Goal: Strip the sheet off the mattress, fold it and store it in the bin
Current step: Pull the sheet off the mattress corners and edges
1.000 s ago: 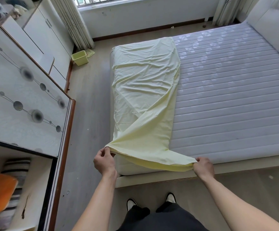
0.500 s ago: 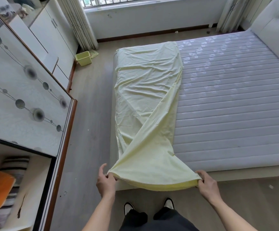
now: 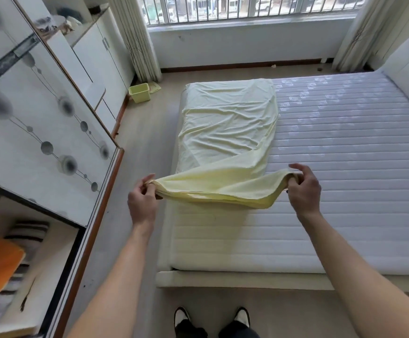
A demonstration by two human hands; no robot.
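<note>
Pale yellow sheet [image 3: 228,128] folded lengthwise on bare mattress [image 3: 345,167], near end lifted, left hand [image 3: 142,202] and right hand [image 3: 304,189] each pinching a corner, small bin [image 3: 139,92] on floor beyond

We see the sheet [image 3: 225,132] as thin, matt, pale yellow cloth, creased all over. The mattress [image 3: 345,154] under it wears quilted white fabric with a faint sheen along its ribs. The bin [image 3: 140,92] looks like smooth yellow-green plastic. The wardrobe door [image 3: 28,123] is glossy, printed with grey dots and edged in polished brown wood. The floor [image 3: 140,132] looks matt grey.
</note>
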